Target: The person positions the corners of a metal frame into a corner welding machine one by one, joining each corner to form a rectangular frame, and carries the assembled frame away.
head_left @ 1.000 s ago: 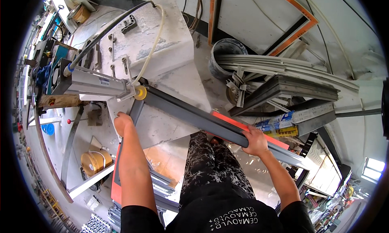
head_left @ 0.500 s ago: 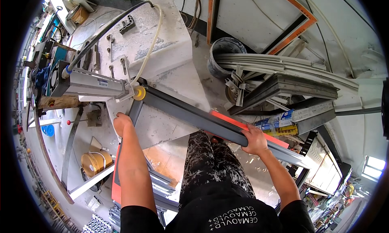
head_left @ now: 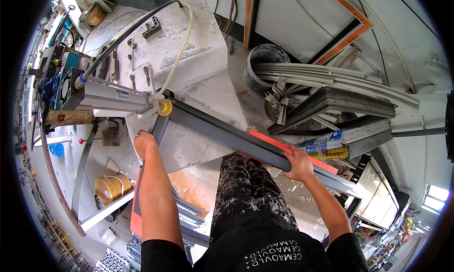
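A dark grey metal frame [head_left: 213,129] lies with its corner on the pale metal table, its two legs spreading down to my left and right. My right hand [head_left: 299,163] is closed round the longer right leg, beside a red-orange strip [head_left: 269,142] along its far edge. On the left leg [head_left: 161,129] my left hand [head_left: 144,143] is closed; its fingertips are partly hidden. A pneumatic cylinder [head_left: 113,100] points at the frame's corner, and its yellow round tip [head_left: 165,107] touches or nearly touches it; I cannot tell which.
The pale table [head_left: 198,90] has bolts and a small metal block [head_left: 152,27] on it. Black and clear hoses cross above. To the right, a bucket [head_left: 265,64] and long profiles [head_left: 331,101] crowd the floor. A yellow-brown tub [head_left: 109,188] stands at left.
The whole view has shifted very slightly. Both hands keep their grip on the frame, and the cylinder tip stays at its corner.
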Demonstrator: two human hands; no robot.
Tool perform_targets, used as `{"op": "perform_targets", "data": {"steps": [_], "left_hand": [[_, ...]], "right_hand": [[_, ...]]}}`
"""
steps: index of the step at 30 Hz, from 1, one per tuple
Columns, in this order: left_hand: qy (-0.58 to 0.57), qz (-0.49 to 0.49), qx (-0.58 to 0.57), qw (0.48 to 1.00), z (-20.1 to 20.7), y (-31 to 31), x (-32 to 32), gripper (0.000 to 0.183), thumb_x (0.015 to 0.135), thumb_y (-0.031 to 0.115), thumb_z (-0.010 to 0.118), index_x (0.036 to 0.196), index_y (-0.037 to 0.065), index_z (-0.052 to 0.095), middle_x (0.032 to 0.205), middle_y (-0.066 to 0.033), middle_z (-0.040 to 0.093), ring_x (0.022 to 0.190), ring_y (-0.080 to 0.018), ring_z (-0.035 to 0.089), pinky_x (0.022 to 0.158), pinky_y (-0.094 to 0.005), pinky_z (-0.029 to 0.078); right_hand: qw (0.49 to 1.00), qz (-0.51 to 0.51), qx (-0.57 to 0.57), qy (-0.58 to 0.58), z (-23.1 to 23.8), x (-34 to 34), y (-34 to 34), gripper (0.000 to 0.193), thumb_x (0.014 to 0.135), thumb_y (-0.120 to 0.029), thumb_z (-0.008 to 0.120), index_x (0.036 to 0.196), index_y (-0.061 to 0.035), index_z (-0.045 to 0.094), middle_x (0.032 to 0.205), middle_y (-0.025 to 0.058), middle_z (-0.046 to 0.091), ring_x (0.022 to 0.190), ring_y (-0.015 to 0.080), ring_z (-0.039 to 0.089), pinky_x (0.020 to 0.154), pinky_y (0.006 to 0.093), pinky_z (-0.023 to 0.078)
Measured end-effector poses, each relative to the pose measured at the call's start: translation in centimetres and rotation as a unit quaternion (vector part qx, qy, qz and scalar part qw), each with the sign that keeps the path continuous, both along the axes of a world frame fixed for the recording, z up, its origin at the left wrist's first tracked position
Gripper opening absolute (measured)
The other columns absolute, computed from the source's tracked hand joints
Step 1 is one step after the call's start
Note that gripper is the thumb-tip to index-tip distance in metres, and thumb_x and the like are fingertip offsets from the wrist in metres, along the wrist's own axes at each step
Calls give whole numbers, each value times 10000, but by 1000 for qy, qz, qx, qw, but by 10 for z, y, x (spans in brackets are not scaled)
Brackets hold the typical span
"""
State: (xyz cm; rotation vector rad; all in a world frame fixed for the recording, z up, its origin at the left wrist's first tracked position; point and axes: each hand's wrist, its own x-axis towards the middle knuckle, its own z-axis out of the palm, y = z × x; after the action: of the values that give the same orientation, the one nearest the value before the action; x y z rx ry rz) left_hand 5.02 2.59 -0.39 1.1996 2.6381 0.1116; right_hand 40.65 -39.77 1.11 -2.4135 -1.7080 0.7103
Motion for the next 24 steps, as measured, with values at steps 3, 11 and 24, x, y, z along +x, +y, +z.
{"op": "perform_targets", "data": {"steps": [3, 11, 24], "left_hand": [[2, 1, 2, 1000, -4, 1, -3, 575, 966, 424, 372, 1051, -13, 736, 1100, -235, 712, 1020, -419, 684, 910, -500, 525], [0, -1, 8, 1000, -3, 0, -1, 579, 965, 429, 373, 1050, -14, 736, 1098, -235, 713, 1018, -418, 686, 902, -504, 528], [-5, 12, -3, 1000, 0, 0, 1, 576, 960, 429, 377, 1051, -11, 737, 1101, -236, 711, 1024, -417, 684, 910, -500, 523]], "right_hand": [[1000, -1, -4, 0, -1, -1, 0, 631, 619, -296, 766, 1199, -97, 620, 1378, 271, 524, 1265, 417, 523, 1084, 488, 408], [1000, -1, -10, -4, 1, -1, 0, 658, 611, -306, 777, 1216, -101, 618, 1390, 268, 516, 1283, 417, 511, 1096, 490, 399], [1000, -6, -19, 4, -2, 0, -2, 664, 619, -311, 778, 1229, -105, 617, 1408, 263, 505, 1301, 416, 496, 1109, 492, 387]]}}
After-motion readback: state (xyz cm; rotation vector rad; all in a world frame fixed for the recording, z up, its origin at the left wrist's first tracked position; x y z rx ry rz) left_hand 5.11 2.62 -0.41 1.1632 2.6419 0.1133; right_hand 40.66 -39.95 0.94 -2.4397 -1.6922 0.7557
